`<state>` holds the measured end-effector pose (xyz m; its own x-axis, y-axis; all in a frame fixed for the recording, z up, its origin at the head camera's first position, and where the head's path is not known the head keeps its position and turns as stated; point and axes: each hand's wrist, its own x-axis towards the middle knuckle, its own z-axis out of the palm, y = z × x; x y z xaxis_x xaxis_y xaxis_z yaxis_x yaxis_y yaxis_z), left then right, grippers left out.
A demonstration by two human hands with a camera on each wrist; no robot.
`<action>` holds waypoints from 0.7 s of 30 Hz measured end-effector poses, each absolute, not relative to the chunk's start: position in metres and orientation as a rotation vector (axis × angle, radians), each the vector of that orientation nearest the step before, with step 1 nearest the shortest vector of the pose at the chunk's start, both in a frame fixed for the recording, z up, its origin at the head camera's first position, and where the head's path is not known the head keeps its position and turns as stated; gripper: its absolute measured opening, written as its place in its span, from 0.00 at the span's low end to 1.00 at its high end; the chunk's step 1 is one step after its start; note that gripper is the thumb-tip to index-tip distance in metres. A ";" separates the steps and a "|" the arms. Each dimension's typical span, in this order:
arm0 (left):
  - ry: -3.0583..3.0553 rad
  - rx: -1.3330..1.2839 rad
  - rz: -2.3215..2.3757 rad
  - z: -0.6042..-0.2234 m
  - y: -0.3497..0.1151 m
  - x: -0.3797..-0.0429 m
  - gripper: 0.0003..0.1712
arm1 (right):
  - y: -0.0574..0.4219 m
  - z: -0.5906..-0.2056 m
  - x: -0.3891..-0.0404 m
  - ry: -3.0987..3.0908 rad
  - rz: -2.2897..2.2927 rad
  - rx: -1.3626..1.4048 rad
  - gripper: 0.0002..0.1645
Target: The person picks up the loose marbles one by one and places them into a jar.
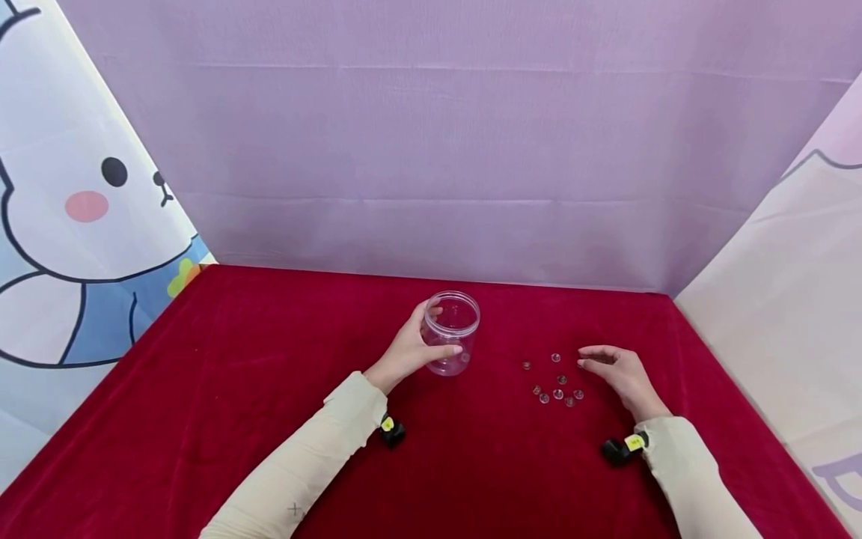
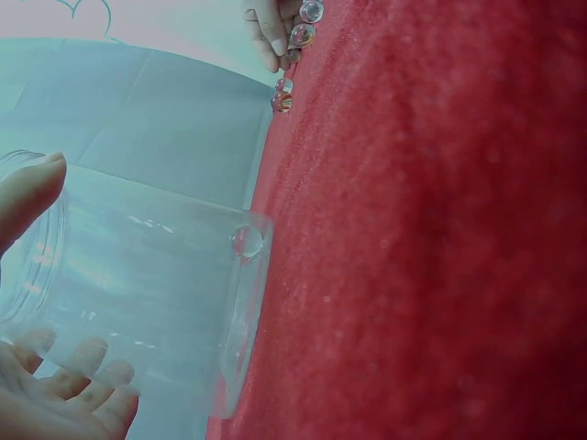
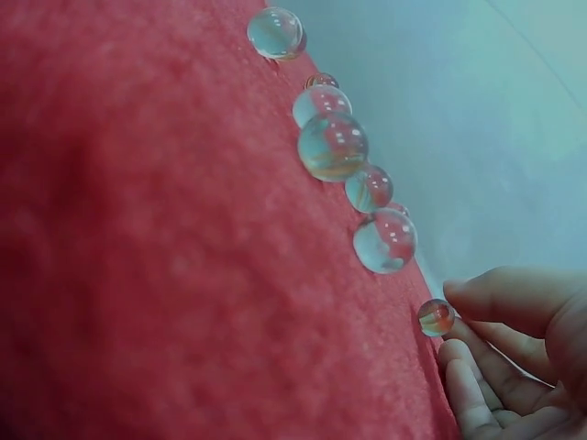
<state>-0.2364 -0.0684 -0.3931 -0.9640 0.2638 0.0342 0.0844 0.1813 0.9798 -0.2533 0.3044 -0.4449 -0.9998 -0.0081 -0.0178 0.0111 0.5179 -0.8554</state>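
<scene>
My left hand (image 1: pixel 407 348) grips a clear, open-topped plastic jar (image 1: pixel 453 329) around its side, thumb across the front. The jar stands nearly upright at the red cloth, and one glass marble (image 2: pixel 246 241) shows inside near its base. To the right, my right hand (image 1: pixel 622 374) pinches a marble with an orange and yellow swirl (image 3: pixel 436 317) between thumb and fingertips, close over the cloth. Several loose clear marbles (image 1: pixel 558 394) lie scattered just left of that hand; the right wrist view shows them as an overlapping row, a large marble (image 3: pixel 385 240) nearest the fingers.
A red velvet cloth (image 1: pixel 471 464) covers the table. Behind it hangs a lilac curtain (image 1: pixel 438 165). Printed cartoon sheets close off the left side (image 1: pixel 67 224) and the right side (image 1: pixel 774 299). Each wrist wears a small black camera.
</scene>
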 end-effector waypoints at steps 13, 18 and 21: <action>2.295 0.342 1.909 -0.420 -0.069 -0.257 0.55 | 0.305 -0.443 -0.253 2.707 -1.457 -0.022 0.24; 2.330 0.334 1.913 -0.425 -0.069 -0.258 0.54 | 0.306 -0.444 -0.253 2.707 -1.453 -0.046 0.22; 2.327 0.349 1.936 -0.425 -0.068 -0.258 0.54 | 0.306 -0.445 -0.254 2.720 -1.443 -0.068 0.21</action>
